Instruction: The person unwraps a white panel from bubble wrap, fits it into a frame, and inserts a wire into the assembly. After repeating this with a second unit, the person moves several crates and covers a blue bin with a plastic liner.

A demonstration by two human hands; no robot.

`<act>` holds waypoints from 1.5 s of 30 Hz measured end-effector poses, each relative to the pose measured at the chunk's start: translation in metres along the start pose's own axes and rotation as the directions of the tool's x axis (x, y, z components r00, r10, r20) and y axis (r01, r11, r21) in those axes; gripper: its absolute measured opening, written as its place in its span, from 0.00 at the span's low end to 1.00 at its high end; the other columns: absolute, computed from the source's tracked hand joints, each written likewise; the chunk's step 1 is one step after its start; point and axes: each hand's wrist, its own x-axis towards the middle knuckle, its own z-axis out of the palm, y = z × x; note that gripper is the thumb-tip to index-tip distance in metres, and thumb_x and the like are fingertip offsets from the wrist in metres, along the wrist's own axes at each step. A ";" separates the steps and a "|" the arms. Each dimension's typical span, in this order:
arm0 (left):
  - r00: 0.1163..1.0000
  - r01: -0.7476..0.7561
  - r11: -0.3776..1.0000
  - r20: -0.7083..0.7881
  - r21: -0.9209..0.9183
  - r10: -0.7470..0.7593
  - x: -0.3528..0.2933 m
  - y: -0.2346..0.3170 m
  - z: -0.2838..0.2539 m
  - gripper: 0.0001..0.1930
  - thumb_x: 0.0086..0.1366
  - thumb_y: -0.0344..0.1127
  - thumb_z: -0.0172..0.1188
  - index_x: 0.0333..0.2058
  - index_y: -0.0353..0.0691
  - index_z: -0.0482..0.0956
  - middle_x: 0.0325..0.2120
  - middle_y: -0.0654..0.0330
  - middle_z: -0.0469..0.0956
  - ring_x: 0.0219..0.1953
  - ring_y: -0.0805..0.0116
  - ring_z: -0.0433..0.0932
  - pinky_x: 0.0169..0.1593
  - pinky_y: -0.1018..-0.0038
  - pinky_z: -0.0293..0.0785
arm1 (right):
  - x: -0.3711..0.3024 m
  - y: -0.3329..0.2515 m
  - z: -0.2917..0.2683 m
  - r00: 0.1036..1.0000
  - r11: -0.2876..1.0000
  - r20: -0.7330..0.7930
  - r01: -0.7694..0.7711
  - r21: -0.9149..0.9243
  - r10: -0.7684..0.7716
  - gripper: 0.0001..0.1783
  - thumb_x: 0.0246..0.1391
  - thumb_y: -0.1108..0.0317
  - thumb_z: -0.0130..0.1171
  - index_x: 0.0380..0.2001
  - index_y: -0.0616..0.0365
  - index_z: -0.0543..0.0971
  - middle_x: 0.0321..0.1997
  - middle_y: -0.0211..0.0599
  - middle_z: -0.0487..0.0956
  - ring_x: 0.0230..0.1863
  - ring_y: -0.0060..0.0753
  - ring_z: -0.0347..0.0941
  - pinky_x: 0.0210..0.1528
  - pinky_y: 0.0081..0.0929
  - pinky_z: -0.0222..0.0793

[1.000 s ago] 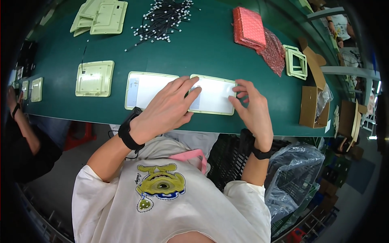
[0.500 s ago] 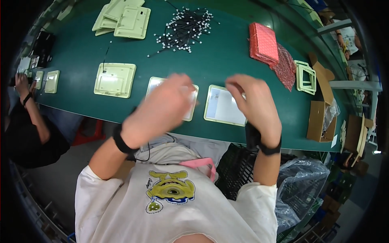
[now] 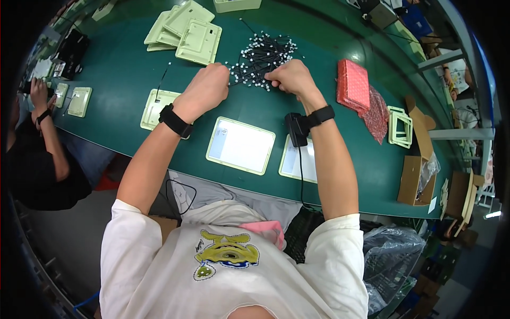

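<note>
Cable pile (image 3: 265,56): upper middle of the frame; thin black cables with white ends lie loose and crossed on the tabletop (image 3: 186,151); one pulled strand could drag its neighbours along, since they look tangled.
Right grip (image 3: 295,80): at the pile's lower right; thumb and fingers are pinched together, though I cannot tell whether a cable is between them; catching two at once seems likely where the ends crowd so closely.
Left grip (image 3: 206,89): at the pile's lower left; curled in, fingertips hidden, so I cannot tell what it holds, if anything; a careless sweep there could scatter loose cables.
White panels: left panel (image 3: 241,146) at centre, right panel (image 3: 297,162) just right of it, partly hidden by the right forearm; both lie face up, so a dropped cable end could mark them.
Wrist box (image 3: 296,129): under the right wrist, in front of the right panel; its cord (image 3: 301,175) hangs downward and could snag that panel's rim if the arm draws back fast.
Green cover (image 3: 151,109): left of centre, partly behind the left wrist; its upright cable could catch on the wristband.
</note>
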 end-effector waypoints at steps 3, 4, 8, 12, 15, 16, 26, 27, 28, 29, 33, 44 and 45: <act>1.000 0.001 1.000 -0.010 -0.015 -0.001 0.001 0.005 0.003 0.04 0.55 0.21 0.63 0.29 0.24 0.82 0.37 0.34 0.81 0.41 0.32 0.82 0.46 0.49 0.80 | 0.001 0.027 -0.003 0.999 0.943 -0.003 0.049 0.329 -0.051 0.11 0.56 0.65 0.71 0.25 0.61 0.84 0.23 0.29 0.80 0.17 0.16 0.65 0.19 0.20 0.57; 1.000 0.007 1.000 -0.012 -0.016 -0.007 -0.001 0.005 0.003 0.04 0.54 0.21 0.62 0.28 0.24 0.82 0.36 0.34 0.81 0.41 0.32 0.82 0.45 0.49 0.80 | -0.004 0.030 -0.007 0.998 0.945 -0.006 0.059 0.323 -0.060 0.11 0.56 0.65 0.71 0.25 0.61 0.84 0.23 0.29 0.80 0.17 0.16 0.65 0.19 0.20 0.57; 1.000 -0.019 0.999 -0.008 -0.039 0.018 -0.002 0.009 0.007 0.05 0.53 0.22 0.64 0.28 0.24 0.82 0.34 0.33 0.81 0.41 0.32 0.82 0.45 0.49 0.80 | -0.043 0.047 -0.028 0.975 0.735 0.155 0.014 0.678 -0.162 0.09 0.64 0.66 0.66 0.32 0.60 0.82 0.27 0.28 0.80 0.18 0.12 0.63 0.18 0.15 0.52; 0.998 -0.064 0.993 0.000 0.096 0.064 -0.003 0.014 0.013 0.04 0.52 0.23 0.67 0.28 0.28 0.82 0.28 0.41 0.82 0.34 0.38 0.82 0.39 0.52 0.79 | -0.082 0.070 -0.031 0.939 0.587 0.219 -0.025 0.809 -0.263 0.08 0.67 0.67 0.64 0.36 0.61 0.81 0.29 0.29 0.80 0.18 0.11 0.64 0.18 0.14 0.52; 0.997 -0.051 0.997 0.054 0.061 0.048 -0.007 0.015 0.006 0.04 0.52 0.23 0.67 0.27 0.28 0.82 0.27 0.41 0.83 0.31 0.39 0.82 0.37 0.53 0.80 | -0.102 0.076 -0.029 0.929 0.555 0.236 -0.041 0.831 -0.285 0.07 0.67 0.68 0.63 0.38 0.62 0.81 0.30 0.31 0.81 0.20 0.12 0.66 0.18 0.14 0.55; 0.996 -0.040 0.998 0.082 0.045 0.036 -0.006 0.017 0.004 0.04 0.51 0.23 0.67 0.27 0.27 0.82 0.26 0.41 0.83 0.30 0.40 0.83 0.37 0.54 0.80 | -0.107 0.076 -0.029 0.930 0.565 0.240 -0.043 0.824 -0.279 0.07 0.67 0.69 0.63 0.38 0.62 0.81 0.31 0.32 0.82 0.20 0.13 0.68 0.19 0.14 0.57; 0.857 0.359 0.788 0.512 -0.500 -0.065 -0.024 0.035 -0.031 0.09 0.58 0.23 0.66 0.37 0.25 0.82 0.25 0.52 0.84 0.29 0.64 0.88 0.34 0.71 0.84 | -0.150 0.106 -0.017 0.992 0.851 0.042 0.076 0.520 -0.115 0.04 0.61 0.78 0.64 0.39 0.65 0.82 0.36 0.39 0.86 0.34 0.25 0.83 0.31 0.20 0.79; 0.835 0.413 0.684 0.549 -0.601 -0.022 -0.027 0.027 -0.030 0.10 0.60 0.23 0.66 0.40 0.24 0.82 0.26 0.53 0.84 0.29 0.65 0.88 0.34 0.73 0.85 | -0.149 0.106 -0.015 0.992 0.896 -0.026 0.122 0.427 -0.122 0.04 0.60 0.79 0.64 0.39 0.66 0.82 0.35 0.40 0.86 0.35 0.26 0.84 0.32 0.21 0.79; 0.815 0.465 0.564 0.578 -0.682 0.026 -0.029 0.023 -0.028 0.11 0.62 0.23 0.66 0.42 0.23 0.81 0.28 0.54 0.84 0.30 0.66 0.88 0.35 0.75 0.85 | -0.149 0.105 -0.013 0.986 0.931 -0.092 0.160 0.328 -0.137 0.04 0.59 0.80 0.65 0.38 0.66 0.82 0.35 0.40 0.86 0.36 0.28 0.85 0.33 0.23 0.80; 0.814 0.469 0.558 0.580 -0.685 0.027 -0.031 0.020 -0.027 0.11 0.62 0.23 0.66 0.42 0.23 0.81 0.28 0.54 0.84 0.30 0.66 0.88 0.35 0.75 0.85 | -0.150 0.102 -0.011 0.975 0.957 -0.156 0.192 0.219 -0.160 0.04 0.57 0.80 0.65 0.37 0.66 0.82 0.34 0.41 0.86 0.37 0.29 0.85 0.34 0.24 0.80; 0.763 0.604 0.249 0.640 -0.757 0.097 -0.040 0.012 -0.020 0.11 0.67 0.23 0.65 0.45 0.21 0.80 0.35 0.51 0.85 0.35 0.61 0.89 0.42 0.77 0.88 | -0.151 0.109 0.003 0.883 0.912 -0.227 0.392 -0.122 -0.410 0.06 0.56 0.80 0.66 0.37 0.67 0.83 0.34 0.43 0.86 0.37 0.33 0.86 0.37 0.29 0.80; 0.847 0.478 0.190 0.507 -0.858 0.161 -0.077 0.025 -0.018 0.06 0.69 0.25 0.65 0.40 0.27 0.81 0.37 0.51 0.85 0.39 0.60 0.90 0.45 0.78 0.87 | -0.167 0.108 0.010 0.812 0.816 -0.135 0.534 -0.223 -0.568 0.13 0.55 0.82 0.66 0.43 0.64 0.79 0.37 0.45 0.84 0.39 0.45 0.83 0.43 0.36 0.77; 0.844 0.485 0.181 0.512 -0.856 0.159 -0.080 0.023 -0.017 0.06 0.69 0.25 0.65 0.40 0.27 0.81 0.37 0.51 0.85 0.39 0.60 0.90 0.45 0.78 0.87 | -0.170 0.108 0.014 0.800 0.797 -0.099 0.562 -0.224 -0.592 0.14 0.55 0.83 0.65 0.44 0.64 0.78 0.38 0.45 0.83 0.39 0.47 0.82 0.44 0.37 0.77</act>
